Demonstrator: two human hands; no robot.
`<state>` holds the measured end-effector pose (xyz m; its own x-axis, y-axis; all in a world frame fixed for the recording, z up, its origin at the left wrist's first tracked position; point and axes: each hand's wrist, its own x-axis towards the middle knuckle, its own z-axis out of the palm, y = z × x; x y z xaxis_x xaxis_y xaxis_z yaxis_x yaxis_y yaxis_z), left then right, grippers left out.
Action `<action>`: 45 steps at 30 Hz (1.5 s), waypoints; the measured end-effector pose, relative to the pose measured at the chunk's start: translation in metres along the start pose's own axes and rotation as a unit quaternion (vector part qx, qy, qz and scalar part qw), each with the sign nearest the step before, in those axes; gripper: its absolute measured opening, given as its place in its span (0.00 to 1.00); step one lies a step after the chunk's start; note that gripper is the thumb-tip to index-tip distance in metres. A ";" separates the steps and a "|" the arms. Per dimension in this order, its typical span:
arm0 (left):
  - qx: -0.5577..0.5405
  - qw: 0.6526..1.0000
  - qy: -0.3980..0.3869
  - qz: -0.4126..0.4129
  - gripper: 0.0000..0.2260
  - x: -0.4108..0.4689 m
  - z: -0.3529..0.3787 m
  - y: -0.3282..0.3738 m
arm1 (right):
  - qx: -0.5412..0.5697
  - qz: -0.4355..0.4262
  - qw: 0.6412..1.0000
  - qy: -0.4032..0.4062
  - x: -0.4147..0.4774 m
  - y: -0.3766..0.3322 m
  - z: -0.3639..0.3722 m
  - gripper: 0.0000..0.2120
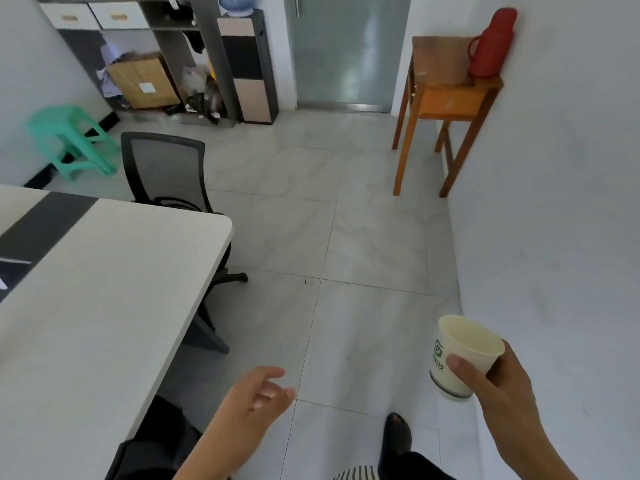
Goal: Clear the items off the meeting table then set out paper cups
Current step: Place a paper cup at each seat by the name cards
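Note:
My right hand [498, 382] holds a cream paper cup [457, 355] with a green logo, upright and seemingly with nothing in it, over the floor at the lower right near the wall. My left hand [256, 400] hangs open with fingers apart at the bottom centre, holding nothing, just right of the meeting table. The meeting table [104, 289] is white with a dark strip across it and fills the left side; its near corner is bare.
A black mesh office chair [166, 171] stands at the table's far end. A wooden side table [450, 98] with a red thermos [490, 43] stands against the right wall. A green stool [69, 140], shelves with boxes and a water dispenser [246, 64] are at the back.

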<state>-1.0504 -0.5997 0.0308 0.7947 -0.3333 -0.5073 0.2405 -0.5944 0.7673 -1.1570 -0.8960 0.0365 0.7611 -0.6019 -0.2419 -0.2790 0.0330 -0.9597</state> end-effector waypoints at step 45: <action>-0.399 0.644 0.545 -0.359 0.13 0.162 -0.199 -0.008 | -0.269 -0.148 0.565 -0.766 0.254 -0.146 0.760 0.28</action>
<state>-0.8129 -0.5037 0.0204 0.1340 0.7887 -0.6000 0.6281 0.4007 0.6670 -0.4778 -0.4475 0.0070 0.3196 0.8929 -0.3171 0.1696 -0.3831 -0.9080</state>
